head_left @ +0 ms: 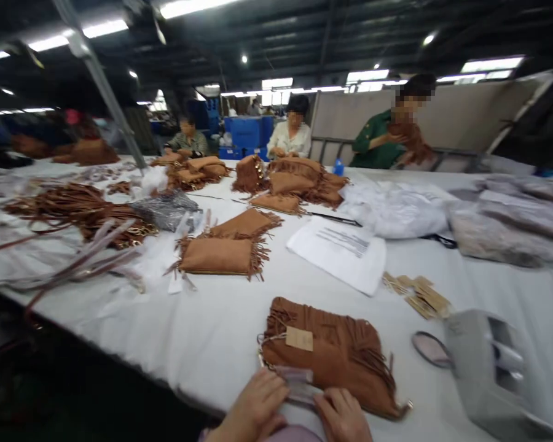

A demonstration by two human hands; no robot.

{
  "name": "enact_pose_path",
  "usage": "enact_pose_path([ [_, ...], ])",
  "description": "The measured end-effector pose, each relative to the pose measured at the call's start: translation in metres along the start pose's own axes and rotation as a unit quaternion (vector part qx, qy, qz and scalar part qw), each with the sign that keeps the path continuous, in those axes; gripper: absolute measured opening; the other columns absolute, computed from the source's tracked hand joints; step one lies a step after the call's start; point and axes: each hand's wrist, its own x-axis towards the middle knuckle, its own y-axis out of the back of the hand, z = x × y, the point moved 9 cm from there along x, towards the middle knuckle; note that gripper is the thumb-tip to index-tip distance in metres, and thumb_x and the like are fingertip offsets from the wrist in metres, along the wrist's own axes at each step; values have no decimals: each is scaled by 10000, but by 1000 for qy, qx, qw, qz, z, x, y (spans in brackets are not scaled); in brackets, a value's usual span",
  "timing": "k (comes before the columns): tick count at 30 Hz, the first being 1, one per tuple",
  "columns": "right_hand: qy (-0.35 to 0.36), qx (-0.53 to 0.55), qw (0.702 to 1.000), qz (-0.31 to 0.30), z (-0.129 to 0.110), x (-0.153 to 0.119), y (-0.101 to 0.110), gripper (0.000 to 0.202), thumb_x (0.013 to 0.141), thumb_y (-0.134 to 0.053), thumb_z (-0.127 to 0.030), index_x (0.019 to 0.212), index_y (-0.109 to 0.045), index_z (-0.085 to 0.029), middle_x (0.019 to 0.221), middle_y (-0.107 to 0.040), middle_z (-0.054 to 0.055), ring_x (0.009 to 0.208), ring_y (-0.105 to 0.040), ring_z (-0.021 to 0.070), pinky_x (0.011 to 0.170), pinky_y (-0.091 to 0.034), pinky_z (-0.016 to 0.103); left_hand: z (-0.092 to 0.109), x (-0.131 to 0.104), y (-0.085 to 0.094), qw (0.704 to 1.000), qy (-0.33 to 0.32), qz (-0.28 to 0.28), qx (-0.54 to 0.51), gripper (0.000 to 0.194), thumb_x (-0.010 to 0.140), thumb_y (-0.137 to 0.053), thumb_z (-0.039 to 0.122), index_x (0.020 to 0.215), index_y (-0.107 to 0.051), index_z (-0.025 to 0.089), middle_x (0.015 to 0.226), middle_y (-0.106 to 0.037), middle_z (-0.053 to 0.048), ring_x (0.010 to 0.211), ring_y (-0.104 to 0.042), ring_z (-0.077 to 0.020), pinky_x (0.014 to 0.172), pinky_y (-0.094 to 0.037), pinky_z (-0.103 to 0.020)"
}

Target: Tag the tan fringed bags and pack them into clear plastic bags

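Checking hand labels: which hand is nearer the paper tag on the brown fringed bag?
Left. The left hand lies just below the paper tag; the right hand sits lower right, farther away.

A brown suede fringed bag [332,353] lies flat at the bench's near edge, 1 paper tag [299,338] on top, fringe trailing right.

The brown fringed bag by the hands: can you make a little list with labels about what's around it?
Bag: brown fringed bag lying flat on the white table, paper tag on it
Left hand: on a clear plastic strip at the bag's near edge
Right hand: touching the same strip
Beside: grey box, cardboard tags, paper sheet
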Motion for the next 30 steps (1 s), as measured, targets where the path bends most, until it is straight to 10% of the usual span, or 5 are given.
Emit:
enact_pose_path([
  [4, -87, -5, 996, 7, 10, 11, 8, 251, 909, -428, -105, 902, -661, -198, 789, -592, 49, 755, -527, 171, 682, -417, 298, 13, -2, 24, 973, -44, 136, 179, 384, 894, -533, 305, 1265, -524, 205, 1155, -613, -124, 1074, -545, -264, 934, -457, -452],
  [12, -94, 11, 995, 39, 13, 9, 19, 170, 926, -497, -239, 984, -650, -196, 833, -617, 52, 791, -554, 185, 712, -423, 311, 23, 34, 23, 962, -5, 109, 250, 429, 845, -611, 266, 1270, -547, 271, 1252, -565, -96, 1083, -518, -268, 978, -397, -498],
  [17, -119, -95, 988, 39, 38, -10, 35, 488, 824, -610, -498, 1225, -568, -225, 1186, -585, 117, 1083, -528, 297, 899, -400, 441, 18, 35, 23, 947, -9, 150, 285, 444, 807, -660, 268, 1221, -574, 402, 1176, -580, -79, 993, -518, -268, 930, -363, -525],
  [30, -220, -27, 971, -92, 58, 2, 13, 752, 647, -751, -475, 1308, -500, -218, 1126, -578, 116, 985, -538, 298, 842, -438, 447, 19, 51, 21, 965, -24, 12, 262, 332, 885, -535, 188, 1186, -572, 324, 910, -565, -31, 845, -494, -205, 771, -369, -356],
])
